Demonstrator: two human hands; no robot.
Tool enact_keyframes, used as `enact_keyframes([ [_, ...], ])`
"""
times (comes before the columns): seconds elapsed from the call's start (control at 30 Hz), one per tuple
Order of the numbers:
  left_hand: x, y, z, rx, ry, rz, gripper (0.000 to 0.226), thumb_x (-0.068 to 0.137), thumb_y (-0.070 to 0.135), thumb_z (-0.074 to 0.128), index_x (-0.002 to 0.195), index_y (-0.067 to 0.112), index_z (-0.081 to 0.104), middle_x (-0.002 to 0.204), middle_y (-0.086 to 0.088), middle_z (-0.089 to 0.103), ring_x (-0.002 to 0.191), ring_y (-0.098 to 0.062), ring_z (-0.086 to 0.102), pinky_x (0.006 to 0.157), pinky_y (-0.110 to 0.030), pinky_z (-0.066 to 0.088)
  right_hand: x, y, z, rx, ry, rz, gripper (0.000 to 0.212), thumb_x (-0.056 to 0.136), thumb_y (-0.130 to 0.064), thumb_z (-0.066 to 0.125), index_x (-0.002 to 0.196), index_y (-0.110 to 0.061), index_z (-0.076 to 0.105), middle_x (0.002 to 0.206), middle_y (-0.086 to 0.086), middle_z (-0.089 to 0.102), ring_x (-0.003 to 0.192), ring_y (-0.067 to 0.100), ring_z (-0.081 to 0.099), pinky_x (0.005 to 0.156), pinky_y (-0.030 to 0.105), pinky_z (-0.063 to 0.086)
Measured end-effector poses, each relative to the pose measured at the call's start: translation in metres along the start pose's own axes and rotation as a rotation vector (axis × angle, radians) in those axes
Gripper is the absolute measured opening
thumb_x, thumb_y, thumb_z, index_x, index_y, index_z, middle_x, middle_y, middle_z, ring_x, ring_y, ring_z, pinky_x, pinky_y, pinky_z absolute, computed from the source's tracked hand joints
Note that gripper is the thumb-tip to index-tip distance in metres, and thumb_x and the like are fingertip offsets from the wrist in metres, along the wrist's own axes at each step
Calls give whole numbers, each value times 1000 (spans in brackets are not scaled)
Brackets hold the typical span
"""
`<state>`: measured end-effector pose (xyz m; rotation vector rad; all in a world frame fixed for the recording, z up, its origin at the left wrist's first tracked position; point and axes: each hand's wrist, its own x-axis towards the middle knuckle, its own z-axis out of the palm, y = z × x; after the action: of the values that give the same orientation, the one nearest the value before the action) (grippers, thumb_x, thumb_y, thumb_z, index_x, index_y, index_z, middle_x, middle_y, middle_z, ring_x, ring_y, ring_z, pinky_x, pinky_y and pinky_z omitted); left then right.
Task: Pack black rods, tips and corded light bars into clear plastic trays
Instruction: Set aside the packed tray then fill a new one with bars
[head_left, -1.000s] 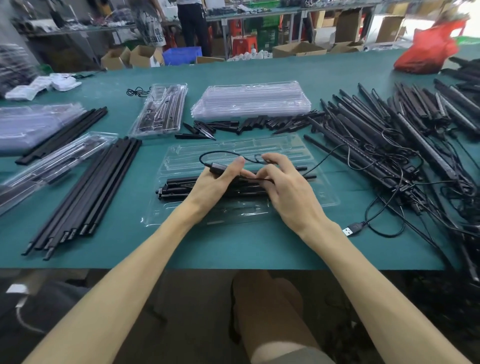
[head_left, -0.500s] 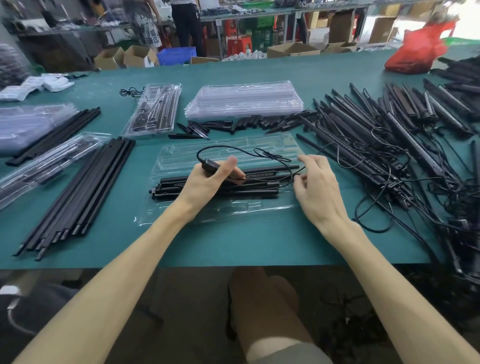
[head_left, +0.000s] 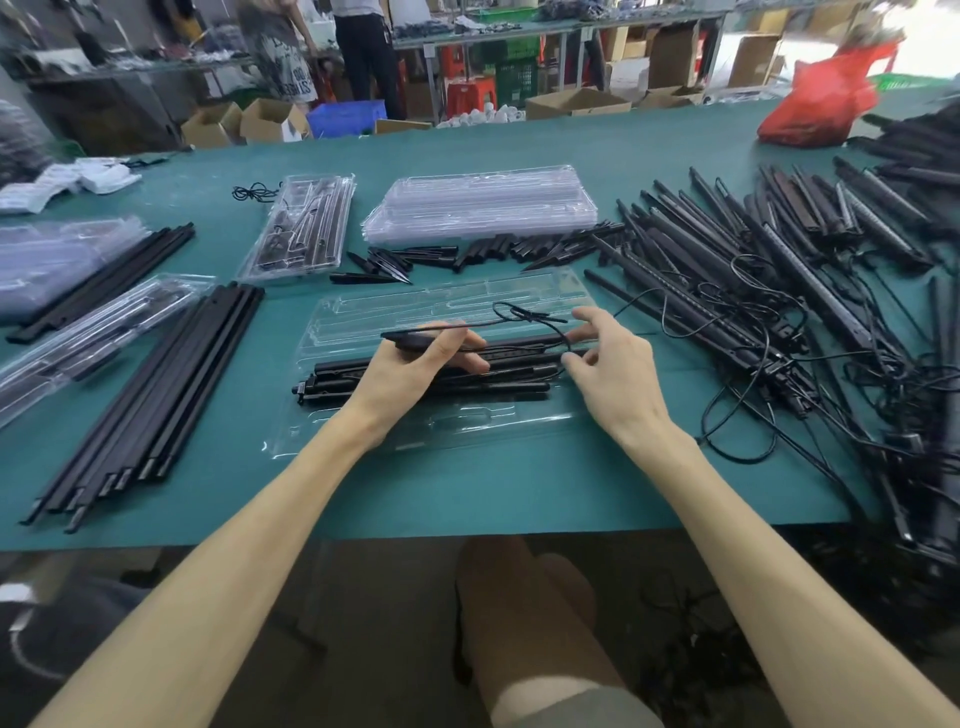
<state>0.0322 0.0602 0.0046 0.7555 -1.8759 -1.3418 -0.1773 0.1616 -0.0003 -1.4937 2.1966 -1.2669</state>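
Head view: bare green surface (head_left: 467, 493) runs between the clear tray (head_left: 431, 306) and the near edge. Left hand (head_left: 410, 374) pinches the inline switch (head_left: 410, 340) over the light bars (head_left: 519, 384) lying in the tray. Right hand (head_left: 613, 364) is half-curled at the cord loop (head_left: 524, 317), grip unclear. Black rods (head_left: 156, 389) flank left, tangled corded bars (head_left: 779, 291) crowd right, tips (head_left: 395, 260) and stacked trays (head_left: 483, 208) lie behind.

Bare forearms (head_left: 244, 540), grey shorts (head_left: 597, 713)

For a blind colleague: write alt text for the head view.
A left hand pinches the inline switch of a cord over a clear plastic tray holding black light bars; the right hand is at the cord's loop.
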Motion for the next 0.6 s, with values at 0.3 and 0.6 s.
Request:
enact_keyframes([
  [0.3,1,1,-2,-40,-3,-11,28,94,43,69,106,19,75,102,-10,77,103,-26,73,105,-38,50,4,5,-9,158,66,-33,23,88,5,66,89,-18,73,96,0,63,73,7,55,72,11,41],
  [0.6,6,-3,-11,-120,-6,26,29,95,25,70,119,8,68,111,-16,75,107,-33,71,103,-38,52,-4,6,-33,-130,-329,-130,43,84,9,53,117,-12,72,120,3,63,107,19,59,96,28,45],
])
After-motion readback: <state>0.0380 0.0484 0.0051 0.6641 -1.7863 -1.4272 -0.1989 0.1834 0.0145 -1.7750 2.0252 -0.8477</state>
